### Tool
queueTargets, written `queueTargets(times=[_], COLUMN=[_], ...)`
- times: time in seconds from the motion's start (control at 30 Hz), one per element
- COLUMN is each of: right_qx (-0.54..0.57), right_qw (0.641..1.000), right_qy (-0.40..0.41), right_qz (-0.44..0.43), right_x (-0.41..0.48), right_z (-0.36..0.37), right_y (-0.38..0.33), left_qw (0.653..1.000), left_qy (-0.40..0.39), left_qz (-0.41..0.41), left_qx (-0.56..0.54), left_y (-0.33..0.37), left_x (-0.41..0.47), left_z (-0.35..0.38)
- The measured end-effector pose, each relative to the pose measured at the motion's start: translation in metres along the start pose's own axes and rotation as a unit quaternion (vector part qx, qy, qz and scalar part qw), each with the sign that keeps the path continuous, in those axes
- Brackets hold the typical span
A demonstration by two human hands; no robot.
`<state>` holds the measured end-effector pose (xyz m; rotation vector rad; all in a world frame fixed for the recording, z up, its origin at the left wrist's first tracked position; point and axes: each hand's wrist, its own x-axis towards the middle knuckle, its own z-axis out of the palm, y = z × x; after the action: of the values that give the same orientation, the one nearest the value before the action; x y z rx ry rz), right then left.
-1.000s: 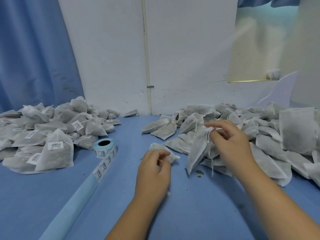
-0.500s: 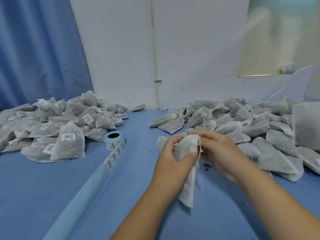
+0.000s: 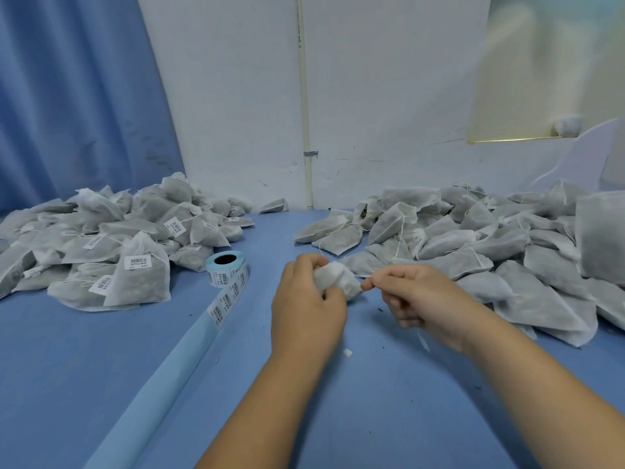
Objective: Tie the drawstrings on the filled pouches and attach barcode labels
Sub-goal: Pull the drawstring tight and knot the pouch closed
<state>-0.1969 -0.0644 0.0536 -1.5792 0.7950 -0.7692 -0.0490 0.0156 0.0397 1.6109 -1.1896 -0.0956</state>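
**Progress:** partway, by my judgement. The finished pile (image 3: 101, 238) is lying at the left of the table (image 3: 84, 367), w/ several pouches showing barcode stickers. The untied pile (image 3: 473, 245) at the right is looking at least as big, w/ no stickers visible and strings trailing loose, so plenty of work is waiting.

**Item in hand:** one pouch (image 3: 338, 279) is being held just above the table, centre, between the two piles.
- L hand (image 3: 306, 299) is gripping it, fingers curled round the bunched fabric.
- R hand (image 3: 426, 299) is pinching the drawstring (image 3: 422, 338) between thumb and forefinger, just beside the pouch. A loose tail is dangling below that hand.
- Knot: cannot tell if formed.
- Label: none showing on it. The label roll (image 3: 226, 265) is sitting near, to the left, w/ its strip trailing toward the viewer.

**Condition:** white fabric, crumpled, mostly hidden by L hand. The piled pouches are showing greyish fill through the cloth.
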Motion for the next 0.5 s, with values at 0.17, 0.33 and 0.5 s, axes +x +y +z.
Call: queueTargets(times=[0.17, 0.33, 0.5], right_qx=[-0.02, -0.067, -0.123], right_qw=[1.0, 0.996, 0.991], right_qy=[-0.02, -0.062, -0.057], right_qz=[-0.007, -0.024, -0.014], right_x=[-0.003, -0.01, -0.02], right_z=[-0.002, -0.002, -0.02], right_y=[-0.01, -0.014, -0.005], left_qw=[0.996, 0.977, 0.957], left_qy=[0.023, -0.01, -0.077], left_qz=[0.046, 0.151, 0.168], left_qx=[0.075, 0.153, 0.222], left_y=[-0.002, -0.003, -0.002], left_x=[0.003, 0.003, 0.006], left_z=[-0.008, -0.01, -0.006])
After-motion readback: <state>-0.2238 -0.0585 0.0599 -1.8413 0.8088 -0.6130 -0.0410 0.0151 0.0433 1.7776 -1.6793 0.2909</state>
